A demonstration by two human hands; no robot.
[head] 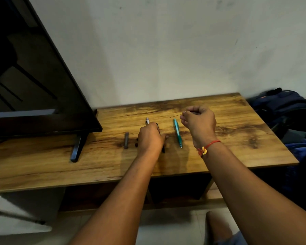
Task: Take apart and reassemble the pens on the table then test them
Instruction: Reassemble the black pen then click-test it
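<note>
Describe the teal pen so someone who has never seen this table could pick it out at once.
On the wooden table right of the black TV, look at the gap between the left hand and the right hand. The teal pen lies there on the wood, its tip toward the person. It alone is brightly coloured; the pieces nearby are black or grey.

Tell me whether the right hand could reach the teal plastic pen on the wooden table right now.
Probably yes for reach: the teal plastic pen lies uncovered on the wooden table beside the right hand, nothing between them. But that hand pinches a thin dark rod, so its grip is taken.
</note>
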